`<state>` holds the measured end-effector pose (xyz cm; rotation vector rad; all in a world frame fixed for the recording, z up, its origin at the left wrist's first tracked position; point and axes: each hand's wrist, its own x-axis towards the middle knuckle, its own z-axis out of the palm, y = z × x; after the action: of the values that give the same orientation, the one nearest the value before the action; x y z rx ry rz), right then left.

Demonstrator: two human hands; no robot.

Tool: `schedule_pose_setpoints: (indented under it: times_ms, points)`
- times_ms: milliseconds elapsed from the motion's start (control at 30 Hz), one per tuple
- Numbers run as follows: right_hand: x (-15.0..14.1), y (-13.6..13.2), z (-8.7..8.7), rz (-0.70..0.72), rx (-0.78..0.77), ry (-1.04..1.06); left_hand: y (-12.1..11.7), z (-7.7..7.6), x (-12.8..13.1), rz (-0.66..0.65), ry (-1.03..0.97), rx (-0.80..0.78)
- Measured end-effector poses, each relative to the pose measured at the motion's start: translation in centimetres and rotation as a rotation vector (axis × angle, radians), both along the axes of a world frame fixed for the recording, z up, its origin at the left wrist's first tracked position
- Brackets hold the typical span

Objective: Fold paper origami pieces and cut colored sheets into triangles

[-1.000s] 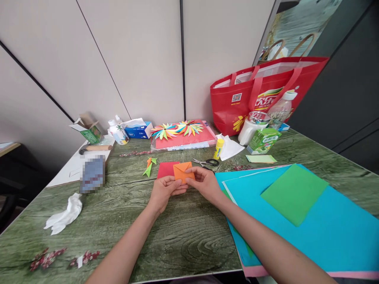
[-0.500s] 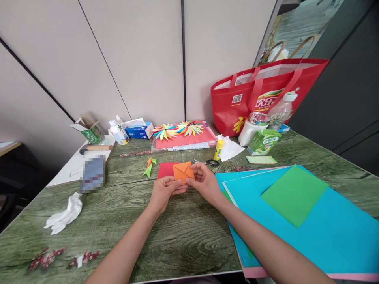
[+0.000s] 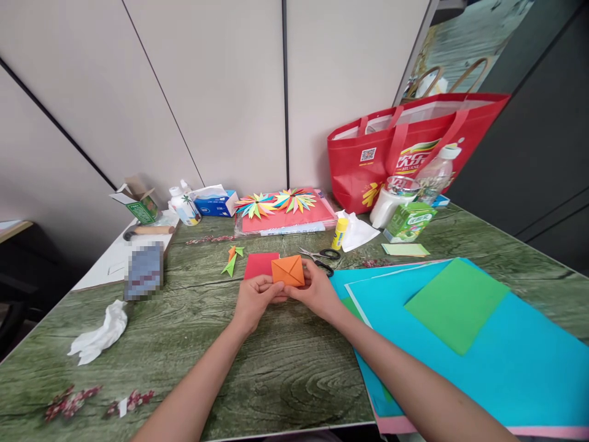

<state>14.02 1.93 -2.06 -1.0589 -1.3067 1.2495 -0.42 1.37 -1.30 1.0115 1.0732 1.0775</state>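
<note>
Between my two hands is a small square of folded orange paper (image 3: 288,271), with diagonal creases showing on the side that faces me. My left hand (image 3: 256,299) pinches its lower left corner, thumb in front and fingers behind. Along its right edge, my right hand (image 3: 318,291) grips it, thumb at the bottom. Red paper (image 3: 260,264) lies on the table just behind my left hand. Scissors (image 3: 327,254) with black handles lie beyond my right hand, partly covered by it. Small green and orange folded pieces (image 3: 232,260) rest to the left.
A yellow glue stick (image 3: 339,234) stands by a white tissue. Large blue sheets (image 3: 414,380) with a green square (image 3: 458,305) cover the right side. Paper stars (image 3: 294,199), a tissue box (image 3: 215,203) and a red bag (image 3: 359,162) line the back. A hammer (image 3: 150,231) lies left.
The orange folded paper has shifted slightly right and tilted. My right fingers have slid from its top right corner down along the right edge, uncovering more of the scissors.
</note>
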Motion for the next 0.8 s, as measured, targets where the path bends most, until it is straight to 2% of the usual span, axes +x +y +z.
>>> schedule_pose_setpoints:
  times_ms: [200,500,667,800]
  points:
    - [0.68,0.62,-0.46,-0.011,-0.053,-0.049,0.07,0.50,-0.06,0.008,0.010,-0.021]
    - [0.84,0.68,-0.06,0.026,-0.113,0.062,0.22,0.57,-0.33,0.024,-0.012,-0.047]
    - [0.89,0.76,0.10,0.078,-0.055,0.125,0.43,0.73,-0.52,0.041,-0.017,-0.025]
    - [1.03,0.86,0.31,-0.020,0.021,0.111,0.46,0.71,-0.49,0.026,-0.017,-0.025]
